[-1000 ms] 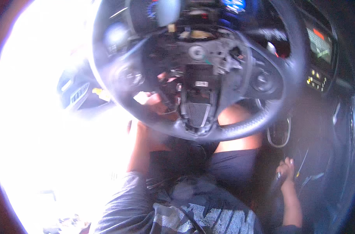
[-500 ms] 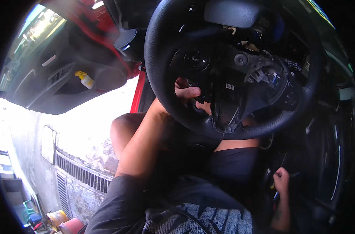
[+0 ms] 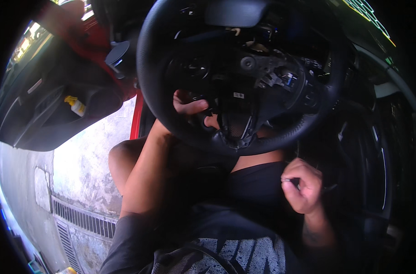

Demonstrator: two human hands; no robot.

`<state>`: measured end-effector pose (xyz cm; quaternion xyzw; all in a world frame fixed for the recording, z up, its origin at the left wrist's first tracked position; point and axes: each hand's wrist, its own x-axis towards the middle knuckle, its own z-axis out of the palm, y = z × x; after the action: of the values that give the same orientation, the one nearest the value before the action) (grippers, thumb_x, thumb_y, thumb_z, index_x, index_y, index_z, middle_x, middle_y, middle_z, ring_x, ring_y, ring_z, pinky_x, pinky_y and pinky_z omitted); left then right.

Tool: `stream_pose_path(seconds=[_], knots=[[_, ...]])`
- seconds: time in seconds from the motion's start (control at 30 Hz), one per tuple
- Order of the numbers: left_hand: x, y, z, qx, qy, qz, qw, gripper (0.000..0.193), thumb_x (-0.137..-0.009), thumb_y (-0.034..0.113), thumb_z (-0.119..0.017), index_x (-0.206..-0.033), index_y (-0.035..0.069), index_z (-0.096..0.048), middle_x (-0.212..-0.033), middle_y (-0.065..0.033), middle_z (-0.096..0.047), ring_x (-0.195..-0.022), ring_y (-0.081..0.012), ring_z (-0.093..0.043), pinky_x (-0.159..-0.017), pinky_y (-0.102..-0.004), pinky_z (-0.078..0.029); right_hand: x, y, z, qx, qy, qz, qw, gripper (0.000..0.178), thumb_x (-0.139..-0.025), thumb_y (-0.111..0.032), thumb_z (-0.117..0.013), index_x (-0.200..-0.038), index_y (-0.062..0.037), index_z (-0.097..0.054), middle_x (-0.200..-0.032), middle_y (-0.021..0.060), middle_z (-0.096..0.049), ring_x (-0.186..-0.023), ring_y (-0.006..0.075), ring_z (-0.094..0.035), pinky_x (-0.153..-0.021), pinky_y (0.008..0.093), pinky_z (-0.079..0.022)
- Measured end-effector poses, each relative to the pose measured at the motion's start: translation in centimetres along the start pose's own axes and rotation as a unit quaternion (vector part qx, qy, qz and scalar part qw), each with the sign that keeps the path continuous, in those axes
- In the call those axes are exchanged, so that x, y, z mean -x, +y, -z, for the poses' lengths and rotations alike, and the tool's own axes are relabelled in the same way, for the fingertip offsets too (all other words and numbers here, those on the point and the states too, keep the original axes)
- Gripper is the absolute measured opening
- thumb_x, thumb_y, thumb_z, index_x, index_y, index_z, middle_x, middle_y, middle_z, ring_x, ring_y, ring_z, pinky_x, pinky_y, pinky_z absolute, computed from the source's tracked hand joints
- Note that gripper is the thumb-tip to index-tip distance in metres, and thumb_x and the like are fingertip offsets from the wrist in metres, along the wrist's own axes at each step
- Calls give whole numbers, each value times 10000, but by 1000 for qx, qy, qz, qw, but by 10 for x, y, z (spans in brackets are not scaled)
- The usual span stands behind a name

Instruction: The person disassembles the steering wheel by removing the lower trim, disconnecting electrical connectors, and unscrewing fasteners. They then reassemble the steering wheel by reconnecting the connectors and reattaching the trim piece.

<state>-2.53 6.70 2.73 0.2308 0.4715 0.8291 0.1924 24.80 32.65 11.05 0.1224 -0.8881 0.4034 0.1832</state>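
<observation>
Grey ground (image 3: pixel 89 176) lay left of the wheel (image 3: pixel 149 86). Inside it, the left hand (image 3: pixel 188 105) was half curled; below, the right hand (image 3: pixel 304 185) nearly closed. I couldn't tell what either held.

The steering wheel (image 3: pixel 237 86) stood in the upper middle of the frame, the left hand (image 3: pixel 188 106) inside its lower-left rim and the right hand (image 3: pixel 304 185) below its lower-right rim. A spray bottle (image 3: pixel 76 107) sat on the car door (image 3: pixel 27 112), upper left; a drain grate (image 3: pixel 82 218) lay lower left.
</observation>
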Motion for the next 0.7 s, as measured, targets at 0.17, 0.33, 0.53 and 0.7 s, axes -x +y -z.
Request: stream_pose_path(seconds=[0.17,0.33,0.53,0.7], knots=[[-9,-22,1,43,-21,-28,998,627,-769,126,-972,-1326,14,-707,-1176,-72,-779,-1068,-185,-737,-982,-360,-578,-16,-11,-48,-110,-2,7,994,195,-808,31,-803,-984,-8,-727,-863,125,-744,-781,249,-744,-732,347,-593],[-6,-24,4,55,11,-13,998,604,-767,102,-986,-1280,-5,-686,-1148,-76,-766,-1104,-194,-732,-1021,-370,-575,-6,-9,-72,-195,-49,-19,980,237,-821,102,-800,-1012,-7,-713,-911,112,-759,-822,220,-745,-748,327,-594],[-2,-23,3,65,36,24,997,502,-805,80,-972,-1207,-6,-686,-1066,-69,-737,-950,-166,-744,-887,-322,-596,21,4,-74,-231,-27,-62,971,257,-827,129,-810,-1025,7,-701,-1006,155,-774,-941,236,-768,-872,331,-607],[-2,-31,20,64,-15,22,998,440,-875,30,-909,-1283,57,-748,-1068,-65,-810,-898,-184,-795,-718,-318,-656,32,5,-73,-246,-33,-119,961,263,-854,146,-808,-1046,11,-691,-1078,180,-787,-1028,252,-776,-932,348,-609]])
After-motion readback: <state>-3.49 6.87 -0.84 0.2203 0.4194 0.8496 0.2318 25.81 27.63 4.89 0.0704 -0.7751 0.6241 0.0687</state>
